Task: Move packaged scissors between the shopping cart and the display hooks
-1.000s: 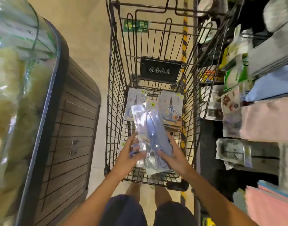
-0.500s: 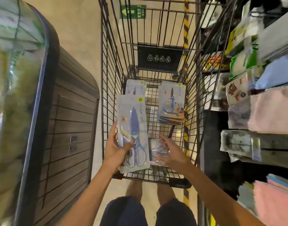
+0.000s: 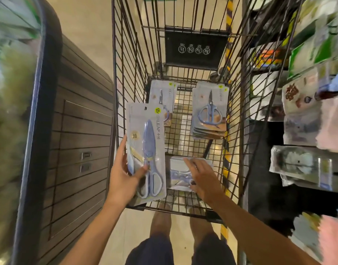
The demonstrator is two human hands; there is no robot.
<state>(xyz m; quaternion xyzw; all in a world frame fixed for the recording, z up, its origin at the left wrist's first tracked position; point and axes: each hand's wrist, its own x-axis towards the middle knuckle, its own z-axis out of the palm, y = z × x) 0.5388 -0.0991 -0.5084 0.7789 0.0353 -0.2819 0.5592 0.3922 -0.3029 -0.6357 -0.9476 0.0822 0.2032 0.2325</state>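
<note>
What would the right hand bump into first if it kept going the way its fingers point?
Most likely the scissors pack lying flat on the cart floor. The right hand reaches forward and down, with its fingertips already over that pack's far edge. Whether they touch it yet is unclear.

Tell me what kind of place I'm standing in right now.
Most likely a retail shop aisle. You're at a wire shopping cart holding packaged scissors, your left hand grips another scissors pack, and packaged goods hang on display racks to your right.
</note>
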